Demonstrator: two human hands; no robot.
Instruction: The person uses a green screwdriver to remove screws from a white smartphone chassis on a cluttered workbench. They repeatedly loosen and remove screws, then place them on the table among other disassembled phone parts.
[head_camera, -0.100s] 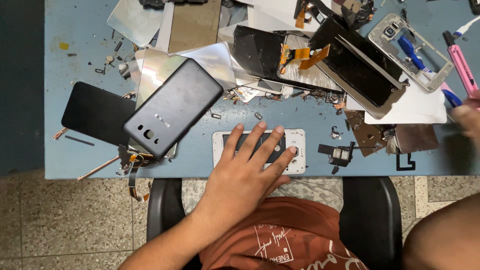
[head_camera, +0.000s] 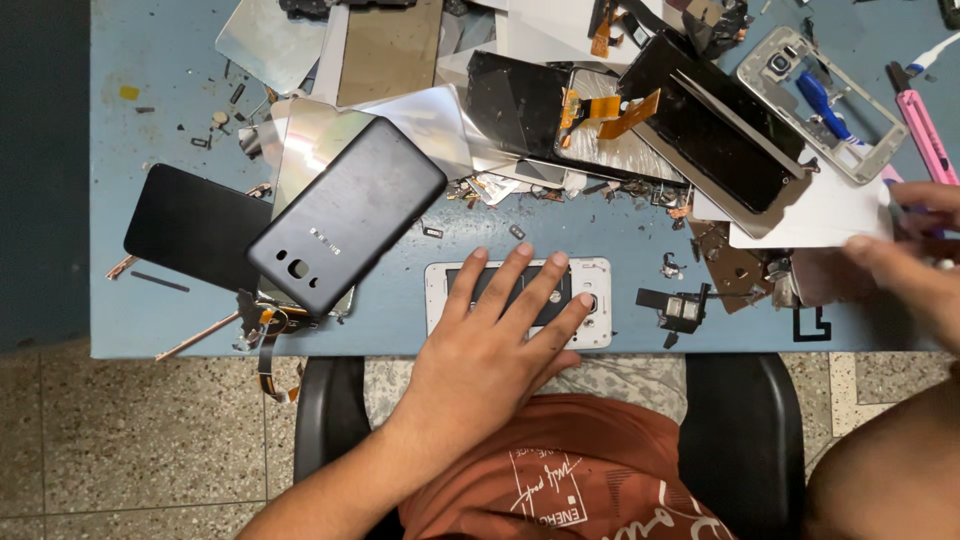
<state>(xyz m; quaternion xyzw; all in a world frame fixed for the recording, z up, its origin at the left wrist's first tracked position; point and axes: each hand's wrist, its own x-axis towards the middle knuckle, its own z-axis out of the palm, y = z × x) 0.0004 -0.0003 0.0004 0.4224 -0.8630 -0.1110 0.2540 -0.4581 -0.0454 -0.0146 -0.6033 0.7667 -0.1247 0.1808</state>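
Left hand (head_camera: 500, 335) laid flat, fingers spread, on white phone frame (head_camera: 520, 300) at counter (head_camera: 400, 300) edge; frame could be knocked off. Right hand (head_camera: 915, 265) blurred, grip can't be told.

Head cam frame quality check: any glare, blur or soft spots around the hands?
Head view: the left hand is sharp, spread flat on the white phone frame; the right hand at the right edge is blurred; glare washes the silvery sheet beside the dark back cover; lighting on the blue table is even, with soft shadows.
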